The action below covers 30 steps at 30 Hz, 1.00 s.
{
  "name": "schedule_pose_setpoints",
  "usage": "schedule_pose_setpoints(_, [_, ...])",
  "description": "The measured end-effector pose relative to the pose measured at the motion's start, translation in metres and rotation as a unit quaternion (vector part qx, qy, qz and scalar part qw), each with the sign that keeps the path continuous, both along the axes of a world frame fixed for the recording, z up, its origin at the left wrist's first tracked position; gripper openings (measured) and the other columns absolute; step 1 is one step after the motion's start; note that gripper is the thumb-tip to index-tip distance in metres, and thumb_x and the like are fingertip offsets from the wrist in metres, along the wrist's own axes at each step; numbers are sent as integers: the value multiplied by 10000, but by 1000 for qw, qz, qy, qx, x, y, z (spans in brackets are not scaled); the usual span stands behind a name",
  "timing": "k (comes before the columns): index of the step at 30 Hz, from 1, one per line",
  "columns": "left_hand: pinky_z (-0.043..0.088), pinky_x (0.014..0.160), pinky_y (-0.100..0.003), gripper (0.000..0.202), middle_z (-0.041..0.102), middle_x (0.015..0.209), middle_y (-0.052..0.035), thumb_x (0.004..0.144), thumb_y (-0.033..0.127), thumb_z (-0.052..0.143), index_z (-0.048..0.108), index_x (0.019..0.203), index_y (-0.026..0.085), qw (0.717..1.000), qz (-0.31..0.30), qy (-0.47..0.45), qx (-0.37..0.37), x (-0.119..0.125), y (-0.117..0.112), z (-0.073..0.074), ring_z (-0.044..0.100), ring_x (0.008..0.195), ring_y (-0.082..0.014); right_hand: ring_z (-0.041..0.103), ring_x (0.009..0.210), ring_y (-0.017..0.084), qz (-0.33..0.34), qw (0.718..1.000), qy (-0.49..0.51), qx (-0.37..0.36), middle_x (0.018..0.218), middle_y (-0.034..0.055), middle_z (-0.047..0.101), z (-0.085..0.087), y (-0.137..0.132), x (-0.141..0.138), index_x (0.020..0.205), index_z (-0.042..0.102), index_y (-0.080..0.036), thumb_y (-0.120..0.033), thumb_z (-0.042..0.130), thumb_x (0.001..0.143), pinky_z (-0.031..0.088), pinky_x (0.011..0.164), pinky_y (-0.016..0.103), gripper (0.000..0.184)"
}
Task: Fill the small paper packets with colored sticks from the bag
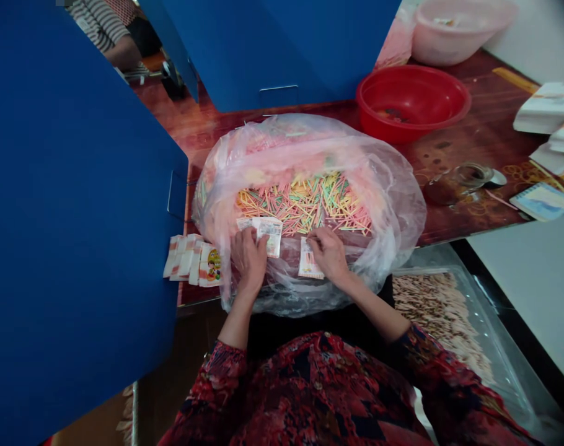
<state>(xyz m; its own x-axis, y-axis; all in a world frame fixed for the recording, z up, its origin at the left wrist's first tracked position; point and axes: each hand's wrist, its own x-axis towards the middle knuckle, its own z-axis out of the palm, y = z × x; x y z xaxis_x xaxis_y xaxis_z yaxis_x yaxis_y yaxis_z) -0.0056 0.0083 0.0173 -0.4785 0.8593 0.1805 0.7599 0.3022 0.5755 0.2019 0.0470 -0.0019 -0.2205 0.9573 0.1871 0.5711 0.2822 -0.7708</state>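
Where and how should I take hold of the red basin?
Best at the right rim of the red basin, probably from above, thumb inside: it stands upright with a flared, open mouth, and the plastic bag crowds its near-left side.

No text is showing legibly: the paper packet [273,240] by the left hand [249,257] is bearing small grey print, the second packet [308,262] by the right hand [330,255] reddish marks, both too blurred to read.

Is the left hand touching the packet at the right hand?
Apart. The head view shows a plain gap sideways between the left hand and the packet at the right hand.
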Motion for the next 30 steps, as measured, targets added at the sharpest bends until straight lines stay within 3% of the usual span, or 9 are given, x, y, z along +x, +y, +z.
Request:
schedule_pose_setpoints(3, [473,845,-382,98,633,847,-34,835,251,700,629,887,207,998,15,-60,31,-4,5,-6,584,845,-235,580,1001,295,-14,992,-117,42,1015,113,655,1,1,-1,955,666,-197,-196,563,908,426,905,431,113])
schedule_pose_setpoints(6, [468,778,-324,76,613,826,-3,837,257,675,611,832,217,988,17,-133,75,-10,8,-10,573,797,-195,557,1044,305,-9,984,-161,71,1085,129,637,7,4,-1,1041,676,-187,-197,573,932,410,917,438,150])
schedule_pose_setpoints(10, [461,762,-292,81,642,815,11,862,293,641,642,827,220,977,-5,-188,100,-18,6,-5,588,788,-175,563,1031,294,26,987,-130,90,1054,116,637,20,10,-7,1027,679,-190,-198,571,954,400,937,436,131])
schedule_pose_setpoints(15, [448,759,-259,108,631,822,12,864,312,653,657,826,211,959,-84,-243,120,-11,5,16,584,801,-156,569,1069,264,118,990,-2,77,1105,91,651,43,26,-28,1150,651,-231,-255,617,954,416,946,393,201])
schedule_pose_setpoints(18, [445,713,-244,152,616,806,16,854,360,679,651,853,210,926,-145,-338,87,1,6,28,564,760,-144,591,919,208,173,980,94,28,937,33,659,55,38,-36,945,638,-230,-254,586,959,433,852,329,59])
schedule_pose_setpoints(22, [455,669,-248,250,650,822,6,842,427,689,678,937,197,873,-188,-450,20,18,10,30,558,725,-146,522,731,172,157,977,146,-1,736,-11,550,60,44,-29,724,504,-225,-307,567,941,387,716,293,240])
schedule_pose_setpoints(24, [421,631,-239,231,612,742,24,845,422,682,685,870,192,876,-199,-440,4,26,11,26,517,673,-135,493,699,168,160,976,145,-5,708,-15,512,57,41,-20,701,464,-227,-350,554,945,363,684,292,287])
schedule_pose_setpoints(26, [367,587,-235,247,542,653,41,877,420,637,668,779,195,896,-198,-398,4,35,11,22,462,623,-126,462,664,164,151,979,135,-15,676,-21,466,52,38,-8,680,412,-230,-395,506,980,342,655,290,354])
schedule_pose_setpoints(30, [348,591,-244,322,518,630,40,932,422,552,643,718,200,912,-203,-357,3,51,10,16,458,622,-132,463,662,170,73,996,44,3,682,-15,465,37,42,32,694,406,-233,-421,434,1028,354,654,292,384])
